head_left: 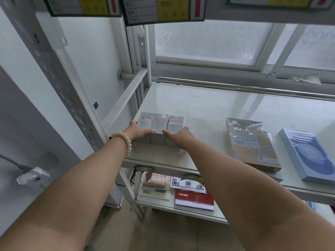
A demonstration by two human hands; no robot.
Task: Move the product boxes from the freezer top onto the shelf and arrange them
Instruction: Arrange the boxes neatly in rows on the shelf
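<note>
Three silver product boxes point(159, 124) with pink labels stand side by side at the front left corner of the white shelf point(208, 109). My left hand point(138, 133) wraps the left side of the row, thumb on top of the middle box. My right hand point(178, 135) presses the right side, thumb pointing left along the front. Both hands squeeze the row together. The freezer top is out of view.
A flat silver patterned box point(252, 142) and a blue flat box point(308, 154) lie on the shelf to the right. The lower shelf holds a red notebook point(194, 198) and papers. A perforated upright post point(59, 84) stands left; a power strip point(32, 177) hangs on the wall.
</note>
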